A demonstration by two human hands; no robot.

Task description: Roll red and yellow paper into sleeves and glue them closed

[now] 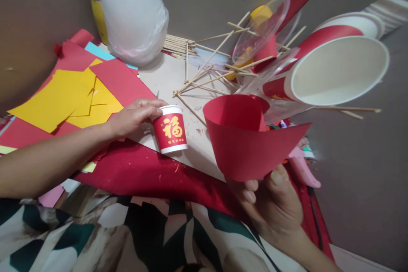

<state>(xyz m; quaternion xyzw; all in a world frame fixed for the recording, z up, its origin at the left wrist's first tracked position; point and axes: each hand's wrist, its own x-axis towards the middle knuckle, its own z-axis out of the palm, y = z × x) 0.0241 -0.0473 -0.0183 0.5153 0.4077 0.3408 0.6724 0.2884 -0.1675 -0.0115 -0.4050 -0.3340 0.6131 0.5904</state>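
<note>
My left hand (137,115) is closed on the rim of a small paper cup (171,131), red and white with gold characters on its side. The cup stands slightly tilted near the front edge of a white board (200,144). In my right hand (276,197) is a sheet of red paper (248,148), curled into an open loop with one pointed end sticking out to the right. The fingers and thumb pinch its lower edge, above the front right of the table.
Yellow paper pieces (70,95) lie over red sheets (127,74) at left. Behind stand stacked plastic tubs (132,17) and a yellow jar (99,17). Joined wooden sticks (204,74) spread across the middle. Large paper cups (338,70) and a pink glue gun (304,165) are at right.
</note>
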